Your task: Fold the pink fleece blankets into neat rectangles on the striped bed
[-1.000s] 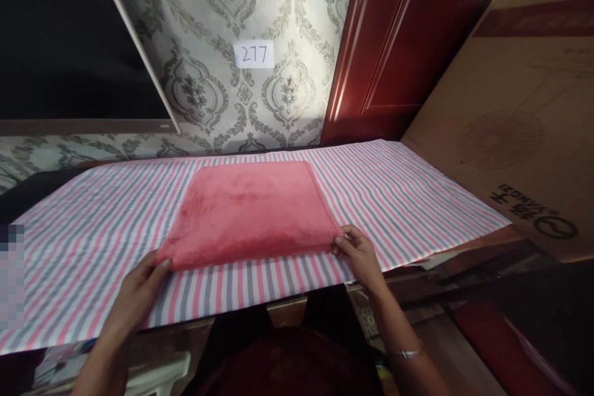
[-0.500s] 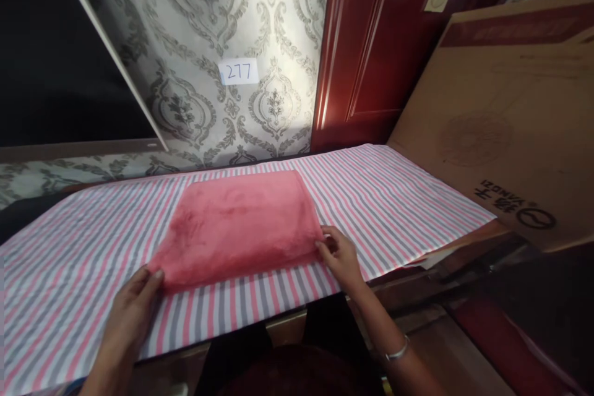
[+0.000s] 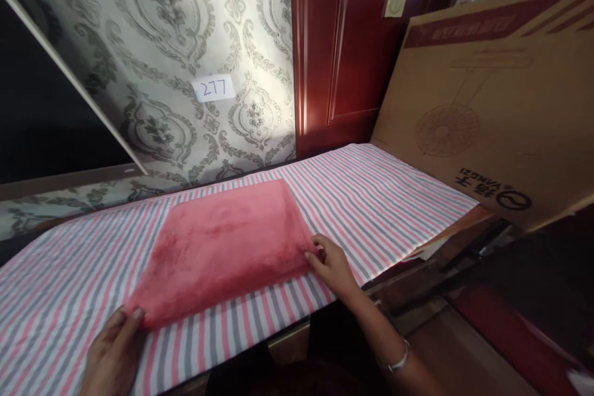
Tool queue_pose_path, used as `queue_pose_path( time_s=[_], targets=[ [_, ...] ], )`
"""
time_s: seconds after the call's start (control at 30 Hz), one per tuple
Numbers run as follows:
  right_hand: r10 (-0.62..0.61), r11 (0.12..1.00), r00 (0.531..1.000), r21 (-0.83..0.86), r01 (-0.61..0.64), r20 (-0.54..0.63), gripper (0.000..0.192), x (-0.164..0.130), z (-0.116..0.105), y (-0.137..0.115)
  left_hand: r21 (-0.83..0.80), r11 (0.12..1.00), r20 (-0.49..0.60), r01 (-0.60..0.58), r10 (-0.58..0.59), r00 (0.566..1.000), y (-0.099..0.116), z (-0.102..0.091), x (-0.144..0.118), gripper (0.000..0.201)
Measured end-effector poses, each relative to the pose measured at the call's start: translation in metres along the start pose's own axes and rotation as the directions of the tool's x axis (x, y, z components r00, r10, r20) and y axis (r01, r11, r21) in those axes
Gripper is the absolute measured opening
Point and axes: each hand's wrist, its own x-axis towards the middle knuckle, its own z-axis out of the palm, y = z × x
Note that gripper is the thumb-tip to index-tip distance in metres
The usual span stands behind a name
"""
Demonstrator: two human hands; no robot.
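The pink plush towel (image 3: 223,244) is lying flat and folded into a neat rectangle on the striped cloth (image 3: 385,192) covering the table, its fuzzy pile catching the light, its near corners sitting close to the front edge, slightly skewed across the stripes.

Folded towel (image 3: 223,247) — plain coral pink; cloth (image 3: 371,198) beneath — pink, grey, white stripes; wallpaper (image 3: 176,43) grey damask on silver; door (image 3: 334,43) dark red; cardboard box (image 3: 492,93) brown.
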Motion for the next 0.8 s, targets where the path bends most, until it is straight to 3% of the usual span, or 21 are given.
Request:
queue_pose_path(
  time_s=[0.1, 0.2, 0.3, 0.4, 0.47, 0.67, 0.8],
  targets=[
    [0.156, 0.962, 0.985, 0.216, -0.168, 0.070, 0.018, -0.004, -0.004, 0.010, -0.073, 0.997, -0.024, -0.013, 0.011, 1.000, -0.005, -0.003, 0.006, 0.038],
    [0.235, 0.902, 0.966, 0.348, -0.257, 0.105, 0.029, -0.006, -0.005, 0.014, -0.090, 0.994, 0.032, 0.054, -0.051, 0.998, -0.003, -0.005, 0.007, 0.048],
    [0.280, 0.885, 0.952, 0.351, -0.307, 0.125, 0.046, -0.004, -0.006, 0.013, -0.068, 0.996, 0.093, 0.055, -0.049, 0.994, 0.001, -0.007, 0.003, 0.054],
    [0.293, 0.901, 0.942, 0.283, -0.329, 0.164, 0.041, 0.000, -0.005, 0.011, 0.005, 1.000, 0.136, 0.002, -0.003, 0.991, 0.001, -0.010, 0.000, 0.058],
    [0.281, 0.918, 0.951, 0.253, -0.305, 0.126, 0.040, 0.000, -0.002, 0.012, 0.061, 0.998, 0.161, -0.016, 0.006, 0.987, -0.002, -0.012, 0.000, 0.059],
    [0.358, 0.903, 0.933, 0.264, -0.338, -0.029, 0.045, -0.007, 0.006, 0.018, -0.066, 0.997, -0.040, -0.026, 0.024, 0.999, -0.008, -0.007, 0.005, 0.057],
    [0.335, 0.884, 0.941, 0.331, -0.332, 0.048, 0.041, -0.008, 0.003, 0.020, 0.011, 1.000, 0.034, -0.027, 0.026, 0.999, -0.002, -0.006, 0.001, 0.056]
  ],
)
